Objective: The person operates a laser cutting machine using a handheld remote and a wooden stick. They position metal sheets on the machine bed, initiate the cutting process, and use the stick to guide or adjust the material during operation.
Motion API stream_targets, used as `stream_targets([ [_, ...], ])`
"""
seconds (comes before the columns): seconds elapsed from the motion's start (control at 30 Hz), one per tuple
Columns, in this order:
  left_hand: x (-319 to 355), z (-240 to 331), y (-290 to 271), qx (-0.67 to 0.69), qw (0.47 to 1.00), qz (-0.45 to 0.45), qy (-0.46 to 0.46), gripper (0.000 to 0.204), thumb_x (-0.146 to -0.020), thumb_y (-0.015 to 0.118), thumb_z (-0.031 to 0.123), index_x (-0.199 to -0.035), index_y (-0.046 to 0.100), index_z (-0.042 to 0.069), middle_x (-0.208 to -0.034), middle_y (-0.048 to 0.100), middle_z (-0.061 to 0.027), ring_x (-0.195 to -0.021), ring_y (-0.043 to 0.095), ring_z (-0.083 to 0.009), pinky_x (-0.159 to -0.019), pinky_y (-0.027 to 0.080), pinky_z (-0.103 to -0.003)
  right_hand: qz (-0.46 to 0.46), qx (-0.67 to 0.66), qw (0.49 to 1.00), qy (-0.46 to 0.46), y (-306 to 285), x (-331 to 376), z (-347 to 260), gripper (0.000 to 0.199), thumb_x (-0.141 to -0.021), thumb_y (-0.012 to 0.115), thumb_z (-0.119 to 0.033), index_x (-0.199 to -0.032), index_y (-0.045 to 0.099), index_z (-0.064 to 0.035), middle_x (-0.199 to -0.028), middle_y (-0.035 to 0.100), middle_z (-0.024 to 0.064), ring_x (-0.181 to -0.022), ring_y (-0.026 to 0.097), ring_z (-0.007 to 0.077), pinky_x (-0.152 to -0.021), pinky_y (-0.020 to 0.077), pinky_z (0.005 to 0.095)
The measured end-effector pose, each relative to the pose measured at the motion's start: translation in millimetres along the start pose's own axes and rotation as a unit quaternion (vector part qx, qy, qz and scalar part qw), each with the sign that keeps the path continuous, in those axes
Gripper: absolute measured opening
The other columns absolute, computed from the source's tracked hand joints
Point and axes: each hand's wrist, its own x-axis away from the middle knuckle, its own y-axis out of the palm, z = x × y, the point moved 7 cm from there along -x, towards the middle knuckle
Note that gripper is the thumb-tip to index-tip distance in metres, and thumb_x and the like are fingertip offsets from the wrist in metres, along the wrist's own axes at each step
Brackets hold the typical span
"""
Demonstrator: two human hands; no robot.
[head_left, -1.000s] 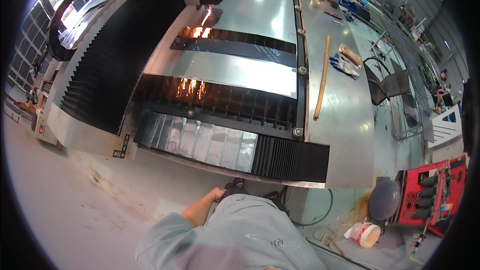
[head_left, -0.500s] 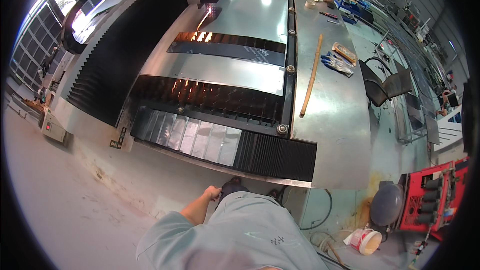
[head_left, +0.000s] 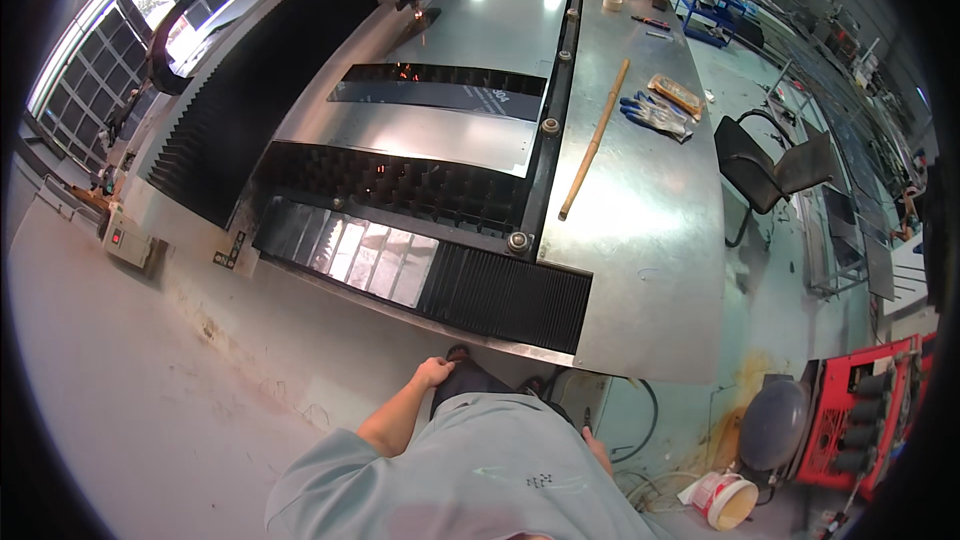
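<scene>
— Along the near edge of the machine bed (head_left: 470, 130), what room is there?
— Bare concrete floor (head_left: 130, 370) spreads wide on the left and near side. On the right the steel bench (head_left: 650, 230) ends in a rounded near corner, with a chair (head_left: 765, 165) just beyond its right edge and a red rack (head_left: 865, 420), a white bucket (head_left: 728, 500) and cables on the floor near right.
— And on the bench?
— A long stick (head_left: 594, 140) lies lengthwise by the left edge; gloves (head_left: 655, 112) sit far right of it, well apart.
— The left hand (head_left: 432, 372)?
— It hangs beside the hip, just short of the black bellows cover (head_left: 505, 295) at the bed's near edge. Its fingers curl loosely, holding nothing, touching the dark trousers.
— The right hand (head_left: 597, 448)?
— Mostly hidden behind the pale shirt. I cannot tell how its fingers are set.
— Anything on the bed itself?
— A steel sheet (head_left: 425, 135) lies across the slats, sparks glowing beneath.
</scene>
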Motion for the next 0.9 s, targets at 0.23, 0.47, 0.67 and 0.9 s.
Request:
stream_targets([
  [0.23, 27.5, -30.5, 28.3, 0.04, 0.997, -0.007, -0.066, 0.047, -0.097, 0.066, 0.044, -0.126, 0.073, 0.007, -0.112, 0.077, -0.0152, -0.093, 0.078, -0.0274, -0.077, 0.064, -0.041, -0.019, -0.018, 1.0, -0.012, -27.3, -20.4, 2.7, 0.074, -0.093, 0.064, -0.072, -0.108, 0.064, 0.0001, -0.076, 0.067, 0.0134, -0.059, 0.065, 0.0293, -0.051, 0.0498, 0.0473],
  [0.47, 30.5, -38.2, 43.5, 0.035, 0.995, -0.034, -0.09, 0.047, -0.101, 0.064, 0.043, -0.127, 0.07, 0.004, -0.109, 0.078, -0.0137, -0.09, 0.078, -0.0262, -0.074, 0.064, -0.041, -0.013, -0.071, 0.997, -0.009, -36.6, -28.5, -13.1, 0.066, -0.095, 0.064, -0.068, -0.096, 0.062, -0.0025, -0.066, 0.062, 0.0109, -0.05, 0.061, 0.0269, -0.043, 0.0449, 0.0425],
  [0.67, 28.1, -18.5, 39.1, 0.003, 0.997, -0.05, -0.062, 0.049, -0.102, 0.064, 0.044, -0.13, 0.069, 0.003, -0.108, 0.078, -0.0145, -0.086, 0.078, -0.0259, -0.073, 0.065, -0.041, -0.013, -0.068, 0.998, -0.015, -29.6, -38.8, -13.3, 0.063, -0.095, 0.066, -0.066, -0.093, 0.063, -0.0037, -0.068, 0.062, 0.0109, -0.05, 0.061, 0.0259, -0.044, 0.0437, 0.0435],
  [0.9, 62.4, 19.1, 2.6, -0.147, 0.985, -0.085, -0.007, 0.047, -0.105, 0.06, 0.044, -0.116, 0.076, 0.001, -0.087, 0.078, -0.0131, -0.077, 0.077, -0.0228, -0.075, 0.062, -0.036, -0.034, -0.024, 0.999, 0.021, -17.2, -31.6, -20.5, 0.065, -0.097, 0.063, -0.066, -0.102, 0.063, -0.0005, -0.07, 0.062, 0.0125, -0.05, 0.061, 0.027, -0.042, 0.0441, 0.0436],
])
